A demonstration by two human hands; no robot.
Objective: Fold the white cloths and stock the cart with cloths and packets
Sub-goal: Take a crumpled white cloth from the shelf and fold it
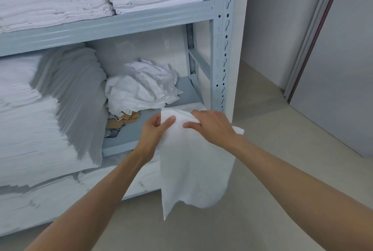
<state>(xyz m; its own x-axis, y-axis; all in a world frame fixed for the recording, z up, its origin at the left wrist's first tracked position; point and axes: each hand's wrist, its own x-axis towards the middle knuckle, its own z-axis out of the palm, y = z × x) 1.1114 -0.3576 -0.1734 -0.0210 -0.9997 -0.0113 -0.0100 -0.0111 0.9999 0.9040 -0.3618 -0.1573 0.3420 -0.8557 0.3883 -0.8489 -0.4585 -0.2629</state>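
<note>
Head: grey shelving (121,22), beige floor (262,129)

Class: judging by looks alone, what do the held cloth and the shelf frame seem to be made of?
Held cloth: probably soft woven cotton, matte; it hangs limp and creases.
Shelf frame: apparently painted steel, smooth grey-blue; punched slots along a rigid upright.

Both bare forearms are stretched forward; the left hand (156,127) and right hand (210,124) are curled, thumbs pinched, almost touching.
</note>
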